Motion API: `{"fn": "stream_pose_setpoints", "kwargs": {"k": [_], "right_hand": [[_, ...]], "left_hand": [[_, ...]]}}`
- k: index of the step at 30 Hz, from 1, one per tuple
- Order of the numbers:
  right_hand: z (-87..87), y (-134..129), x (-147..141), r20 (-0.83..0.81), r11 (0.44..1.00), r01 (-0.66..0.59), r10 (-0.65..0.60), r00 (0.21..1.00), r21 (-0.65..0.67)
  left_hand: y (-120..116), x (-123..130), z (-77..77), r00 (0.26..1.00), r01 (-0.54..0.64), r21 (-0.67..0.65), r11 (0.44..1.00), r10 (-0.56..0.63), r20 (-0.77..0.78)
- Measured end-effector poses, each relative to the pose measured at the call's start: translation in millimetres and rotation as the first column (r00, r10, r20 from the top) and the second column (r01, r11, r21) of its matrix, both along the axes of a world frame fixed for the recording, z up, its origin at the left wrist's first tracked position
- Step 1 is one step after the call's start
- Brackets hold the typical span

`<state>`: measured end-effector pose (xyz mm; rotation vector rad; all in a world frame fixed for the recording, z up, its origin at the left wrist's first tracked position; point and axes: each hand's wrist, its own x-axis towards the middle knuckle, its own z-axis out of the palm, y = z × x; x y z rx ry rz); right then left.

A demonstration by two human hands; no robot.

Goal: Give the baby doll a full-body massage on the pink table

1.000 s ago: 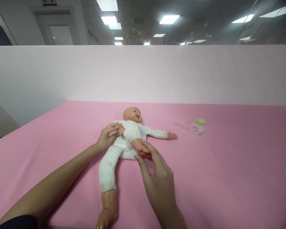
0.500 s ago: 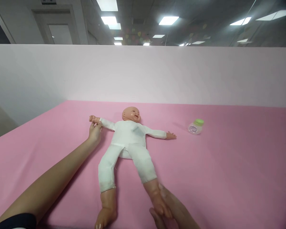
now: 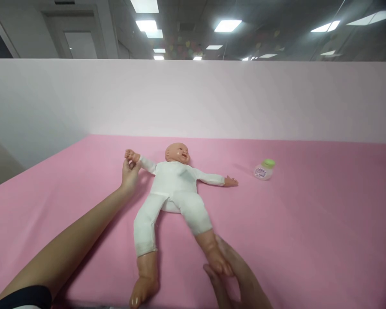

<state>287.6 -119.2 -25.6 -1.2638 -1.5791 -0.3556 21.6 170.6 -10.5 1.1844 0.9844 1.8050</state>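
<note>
A baby doll in a white suit lies on its back on a pink surface, its head at the far end and turned to the right. My left hand pinches the doll's arm at the wrist, on the left side of the picture. Near the front, my right hand holds the doll's foot on the right side, fingers around and under it. The other foot rests on the surface near the front edge, touched by neither hand.
A small clear bottle with a green cap sits on the pink surface, right of the doll's outstretched arm. Behind runs a low white wall. Beyond it are a door and ceiling lights.
My left hand has raised the doll's wrist slightly and moved it to the right. The foot in my right hand has risen a little too.
</note>
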Motion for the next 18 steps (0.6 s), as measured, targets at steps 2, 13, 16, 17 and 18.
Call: {"fn": "stream_pose_setpoints", "kwargs": {"k": [2,13,16,17,18], "right_hand": [[22.8,13.4,-5.1,-0.026,1.0,-0.008,0.008,1.0,-0.008],[67.3,65.4,-41.2,-0.189,0.967,-0.195,0.163,0.968,-0.166],[66.5,62.4,-40.4,-0.18,0.977,-0.169,0.144,0.973,-0.133],[66.2,59.3,-38.3,-0.173,0.983,-0.148,0.128,0.977,-0.112],[65.3,55.1,-35.6,-0.165,0.989,-0.123,0.108,0.98,-0.087]], "left_hand": [[-14.2,6.5,10.5,0.962,0.054,0.176,0.983,-0.004,-0.272],[-42.2,10.5,18.5,0.621,0.402,0.185,0.897,-0.119,-0.775],[-42.1,11.6,16.4,0.673,0.336,0.202,0.92,-0.084,-0.735],[-41.5,12.0,16.0,0.707,0.298,0.208,0.932,-0.069,-0.704],[-40.2,12.3,15.8,0.749,0.253,0.212,0.944,-0.053,-0.661]]}}
